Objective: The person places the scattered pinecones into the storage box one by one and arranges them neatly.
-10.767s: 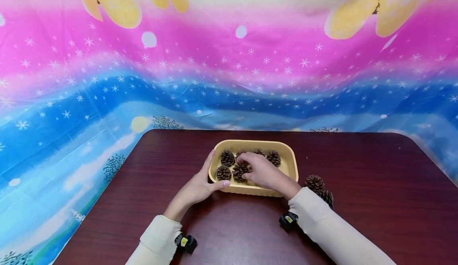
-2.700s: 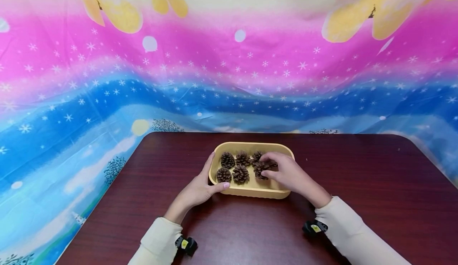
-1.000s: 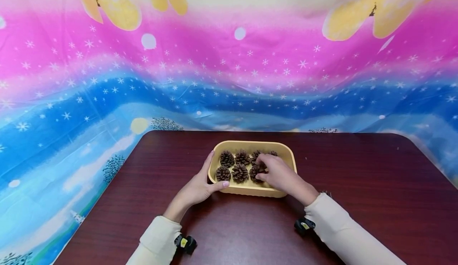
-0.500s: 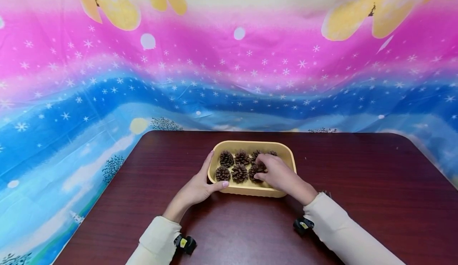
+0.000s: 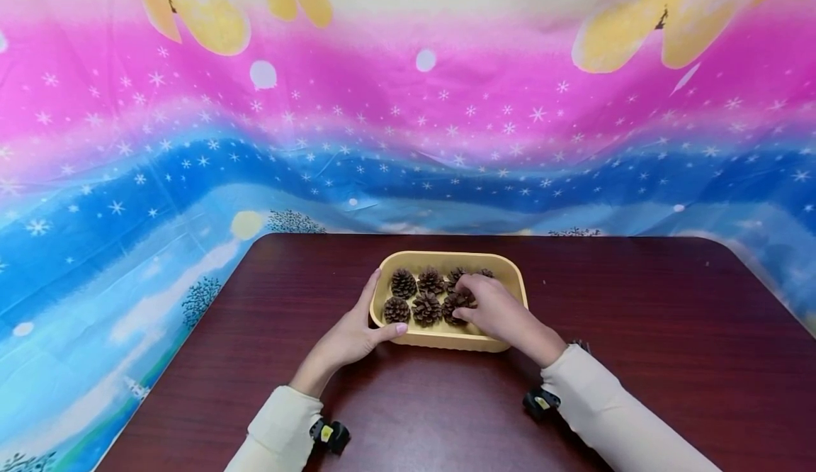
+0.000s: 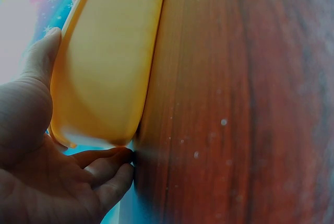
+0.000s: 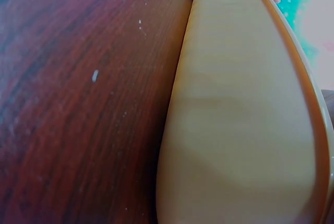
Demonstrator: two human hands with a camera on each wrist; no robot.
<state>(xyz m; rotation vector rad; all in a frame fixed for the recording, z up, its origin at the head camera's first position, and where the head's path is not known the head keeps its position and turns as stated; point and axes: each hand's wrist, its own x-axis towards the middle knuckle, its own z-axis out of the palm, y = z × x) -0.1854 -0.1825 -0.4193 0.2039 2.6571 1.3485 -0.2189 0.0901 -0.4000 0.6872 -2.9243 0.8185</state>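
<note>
A yellow rectangular box (image 5: pixel 446 341) stands on the table with several brown pine cones in two rows inside. My left hand (image 5: pixel 347 341) holds its left end, thumb over the front rim and fingers round the side. In the left wrist view that hand (image 6: pixel 47 177) lies against the box wall (image 6: pixel 109 62). Inside the box, my right hand (image 5: pixel 500 309) pinches a pine cone (image 5: pixel 454 309) in the front row, right of another cone (image 5: pixel 426 310). The right hand partly covers the back-row cones at that end. Only the box's outer wall (image 7: pixel 235 93) fills the right wrist view; the right hand's grip is hidden there.
The dark red-brown table (image 5: pixel 421 401) runs back to a colourful cloth backdrop (image 5: pixel 408 132). Part of a pine cone (image 5: pixel 583 345) shows behind the right sleeve (image 5: pixel 593 387). Black wrist cameras sit under both cuffs.
Since the oldest frame, the right hand has shifted right, leaving a cone at front middle and bringing another beside it. It lowered that cone slightly; the last half second shows almost no motion.
</note>
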